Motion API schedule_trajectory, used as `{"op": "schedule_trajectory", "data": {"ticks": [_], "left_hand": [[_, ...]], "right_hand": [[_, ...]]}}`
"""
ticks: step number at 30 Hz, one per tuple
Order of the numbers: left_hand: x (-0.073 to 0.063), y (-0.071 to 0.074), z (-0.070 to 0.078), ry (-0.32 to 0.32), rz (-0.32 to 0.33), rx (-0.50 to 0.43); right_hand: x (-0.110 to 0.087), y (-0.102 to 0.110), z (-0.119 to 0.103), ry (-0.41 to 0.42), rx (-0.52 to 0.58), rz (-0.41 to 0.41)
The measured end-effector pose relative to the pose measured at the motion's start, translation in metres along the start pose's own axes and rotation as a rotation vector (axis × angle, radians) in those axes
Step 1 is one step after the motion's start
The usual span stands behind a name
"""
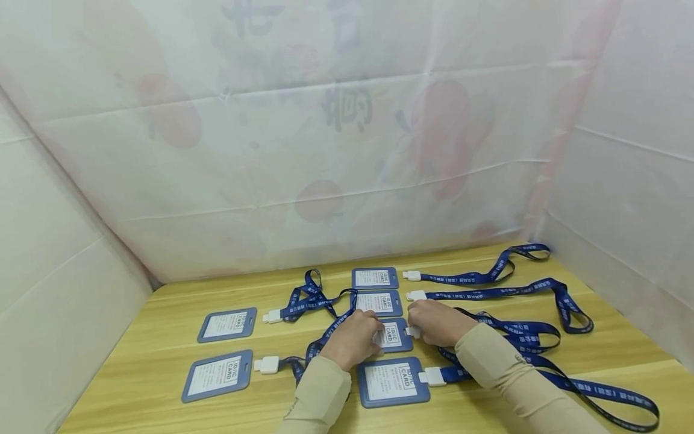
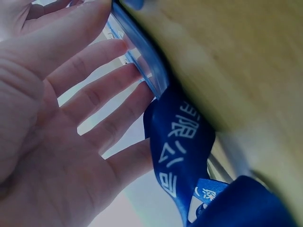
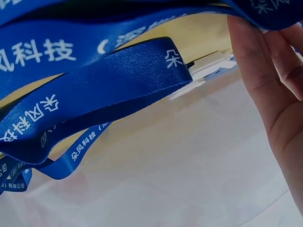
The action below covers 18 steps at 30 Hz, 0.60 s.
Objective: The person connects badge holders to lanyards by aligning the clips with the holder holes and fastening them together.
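Low over the wooden table (image 1: pixel 135 374), both forearms (image 1: pixel 523 386) angle inward: the left hand (image 1: pixel 352 339) pinches a blue card holder (image 1: pixel 408 343), a printed card (image 1: pixel 391 333) inside, between two similar holders (image 1: pixel 393 400); the right hand (image 1: pixel 440 323) grips the white clip (image 1: pixel 414 332) at its slotted end.

Left column: two card holders (image 1: pixel 226 325) on the table (image 1: pixel 135 374), one behind the other, each with a lanyard (image 1: pixel 297 308) to its right
Right column: four card holders (image 1: pixel 374 278) from back to front, lanyards (image 1: pixel 461 278) to their right
Third holder from back (image 1: pixel 394 335): between left hand (image 1: pixel 352 337) and right hand (image 1: pixel 440 322), clip (image 1: pixel 413 332) at its right end
Backdrop (image 1: pixel 347 163): behind the table
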<state>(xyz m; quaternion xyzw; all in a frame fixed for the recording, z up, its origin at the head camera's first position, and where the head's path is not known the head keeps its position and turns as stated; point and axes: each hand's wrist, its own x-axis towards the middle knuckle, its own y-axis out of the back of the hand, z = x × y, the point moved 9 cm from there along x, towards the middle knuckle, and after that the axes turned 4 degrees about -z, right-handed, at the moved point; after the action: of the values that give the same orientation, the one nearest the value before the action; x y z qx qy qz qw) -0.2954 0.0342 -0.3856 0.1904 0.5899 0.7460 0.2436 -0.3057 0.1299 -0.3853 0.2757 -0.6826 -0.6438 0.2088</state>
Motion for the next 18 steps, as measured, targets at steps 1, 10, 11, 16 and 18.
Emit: {"op": "schedule_trajectory", "data": {"ticks": [1, 10, 11, 16, 18], "left_hand": [[0.0001, 0.0000, 0.0000, 0.002, -0.001, 0.001], [-0.0003, -0.0005, -0.0012, 0.011, -0.006, 0.005], [-0.0004, -0.0004, -0.0013, 0.011, -0.005, 0.005], [0.0001, -0.0003, -0.0012, 0.011, -0.005, 0.005], [0.0003, -0.0002, -0.0008, 0.010, -0.006, 0.004]], "right_hand": [[-0.0001, 0.0001, 0.0001, 0.001, 0.000, 0.001], [0.0003, 0.0010, -0.0021, -0.003, -0.006, 0.006], [0.0003, 0.0011, -0.0024, -0.006, -0.008, 0.006], [-0.0004, 0.0018, -0.0028, -0.031, -0.011, -0.002], [-0.0007, 0.0019, -0.0026, -0.039, -0.012, -0.007]]}}
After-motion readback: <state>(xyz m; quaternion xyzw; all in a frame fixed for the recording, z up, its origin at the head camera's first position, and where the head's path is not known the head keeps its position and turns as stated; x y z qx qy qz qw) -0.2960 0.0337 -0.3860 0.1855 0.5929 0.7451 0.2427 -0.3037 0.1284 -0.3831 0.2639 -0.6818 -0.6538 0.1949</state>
